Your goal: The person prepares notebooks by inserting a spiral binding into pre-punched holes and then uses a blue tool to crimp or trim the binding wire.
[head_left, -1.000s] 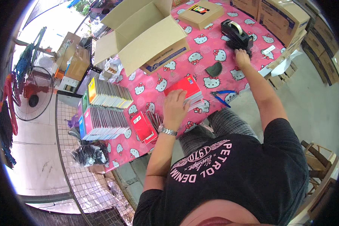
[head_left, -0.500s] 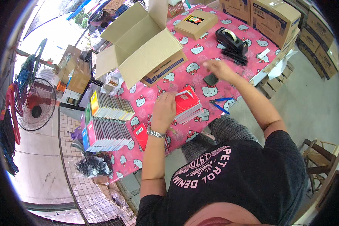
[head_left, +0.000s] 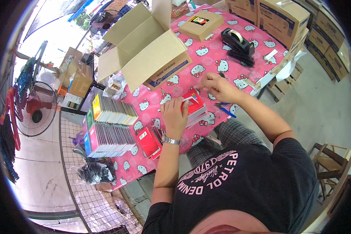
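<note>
We rested our left hand (head_left: 173, 117) on red, rectangular paper booklets (head_left: 195, 108), likely light, bendable, best edge-held; right hand (head_left: 220, 88) curled, either pinch unclear.

Red notebooks (head_left: 196, 109), pink tablecloth (head_left: 207, 61), trousers (head_left: 241, 134) apparently plaid

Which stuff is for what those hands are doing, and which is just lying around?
Seems to belong:
- red booklets at the left hand
- rows of colourful booklets

Seems just lying around:
- fan on the left
- crumpled plastic
- brown cartons at far right
</note>
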Motion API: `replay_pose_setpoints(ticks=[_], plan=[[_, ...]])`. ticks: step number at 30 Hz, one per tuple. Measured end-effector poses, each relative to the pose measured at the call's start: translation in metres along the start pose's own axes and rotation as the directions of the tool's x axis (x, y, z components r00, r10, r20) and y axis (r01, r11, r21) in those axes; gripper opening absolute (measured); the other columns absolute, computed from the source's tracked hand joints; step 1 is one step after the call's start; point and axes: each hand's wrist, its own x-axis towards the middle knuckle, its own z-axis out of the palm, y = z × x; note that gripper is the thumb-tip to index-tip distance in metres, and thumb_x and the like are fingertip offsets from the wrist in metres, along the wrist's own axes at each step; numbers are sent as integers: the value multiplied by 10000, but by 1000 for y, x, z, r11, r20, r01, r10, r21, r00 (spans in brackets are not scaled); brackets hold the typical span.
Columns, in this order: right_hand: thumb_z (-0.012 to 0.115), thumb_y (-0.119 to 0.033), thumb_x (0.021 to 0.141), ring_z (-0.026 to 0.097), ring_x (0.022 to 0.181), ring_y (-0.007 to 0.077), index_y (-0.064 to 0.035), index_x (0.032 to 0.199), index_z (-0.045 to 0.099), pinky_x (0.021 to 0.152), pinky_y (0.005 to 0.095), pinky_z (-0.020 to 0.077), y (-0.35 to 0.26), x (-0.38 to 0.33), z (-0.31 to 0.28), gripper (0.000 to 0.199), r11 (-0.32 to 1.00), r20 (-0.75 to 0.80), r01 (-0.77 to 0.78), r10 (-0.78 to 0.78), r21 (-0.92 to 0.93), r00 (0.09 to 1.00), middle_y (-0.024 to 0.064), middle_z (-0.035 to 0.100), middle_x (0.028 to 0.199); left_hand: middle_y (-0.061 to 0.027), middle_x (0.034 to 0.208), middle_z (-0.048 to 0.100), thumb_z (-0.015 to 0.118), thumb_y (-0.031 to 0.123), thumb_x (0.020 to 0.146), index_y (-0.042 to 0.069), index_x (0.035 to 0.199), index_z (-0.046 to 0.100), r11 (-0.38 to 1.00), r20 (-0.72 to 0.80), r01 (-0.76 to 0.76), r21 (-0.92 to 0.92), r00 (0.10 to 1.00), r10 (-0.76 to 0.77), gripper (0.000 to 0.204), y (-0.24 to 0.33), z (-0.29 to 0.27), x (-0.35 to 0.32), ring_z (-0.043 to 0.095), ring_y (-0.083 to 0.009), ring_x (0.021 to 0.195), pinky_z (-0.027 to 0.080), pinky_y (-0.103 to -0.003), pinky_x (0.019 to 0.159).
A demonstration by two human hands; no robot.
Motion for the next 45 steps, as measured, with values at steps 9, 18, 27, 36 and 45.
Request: replay_pose_setpoints(ticks=[9,18,27,36,45], plan=[[564,31,810,533,970,313,-90,1087,657,864,418,445,-5,-1,-6,316,998,97,59,-57,-17,994,120,535,951,-83,907,624,594,263,905,79,975,616,999,-11,-23,25,1000,24,198,0,1,1,568,-260,887,385,-398,828],[566,-132,908,629,905,336,-71,1198,593,771,426,504,-20,2,-3,298,988,136,-153,155,-21,979,170,610,1052,-115,1041,635,599,193,879,53,1071,587,998,13,-58,-5,998,58,238,14,5,7,564,-294,992,362,-420,930],[573,-249,921,651,878,362,-22,1202,522,772,447,519,-55,18,-4,365,937,311,-346,316,44,896,183,645,840,-114,1028,629,591,204,888,60,1072,578,998,75,-66,8,995,65,235,11,1,2,562,-286,987,362,-421,937],[634,-423,849,615,1007,312,-41,1156,590,891,428,495,153,-44,49,492,459,-249,-382,325,-802,912,204,640,1003,-93,1033,622,601,244,909,66,1025,607,998,85,-66,-22,994,67,212,8,5,5,544,-283,1030,352,-437,991],[700,-330,793,588,993,179,-57,1131,648,860,330,466,23,47,-23,437,631,654,-560,108,537,749,85,636,1057,-87,967,595,756,378,760,70,960,636,995,58,98,-18,994,-97,387,1,8,4,521,-293,1003,398,-426,878]])
